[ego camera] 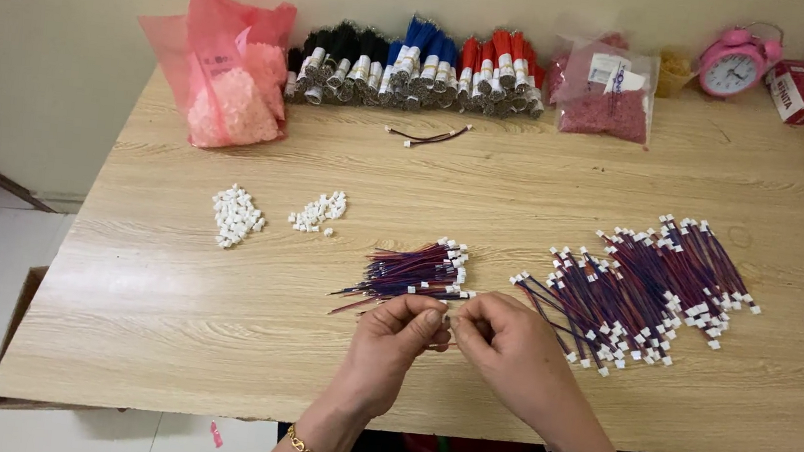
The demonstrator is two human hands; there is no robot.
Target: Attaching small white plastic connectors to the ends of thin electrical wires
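Note:
My left hand (396, 338) and my right hand (508, 349) meet at their fingertips near the table's front edge, pinching a small part between them; it is mostly hidden by the fingers. Just beyond the hands lies a bundle of red and blue wires (412, 271) with white connectors at the right ends. A larger spread of finished wires with white connectors on both ends (647, 284) lies to the right. Two small heaps of loose white connectors (236, 215) (318, 211) sit at the left.
On the wooden table (166, 331), at the back, stand a pink bag of pale parts (230, 72), a row of black, blue and red wire bundles (417, 65), a bag of red parts (606, 93), a pink alarm clock (732, 63) and boxes. A single wire (427, 137) lies alone.

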